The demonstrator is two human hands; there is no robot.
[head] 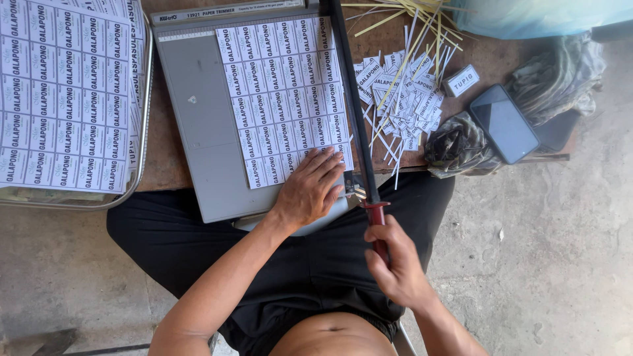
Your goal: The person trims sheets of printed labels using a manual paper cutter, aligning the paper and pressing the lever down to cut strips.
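- Head view: the left hand lies flat and open on the printed label sheet, fingertips close to the cutter arm; a slip there could nick them or skew the sheet.
- The right hand is closed around the arm's red handle, beside the grey paper trimmer.

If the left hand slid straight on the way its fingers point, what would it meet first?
The left hand lies flat on the label sheet, fingers aimed up-right. It would likely meet the cutter arm first, just beyond the sheet's edge.
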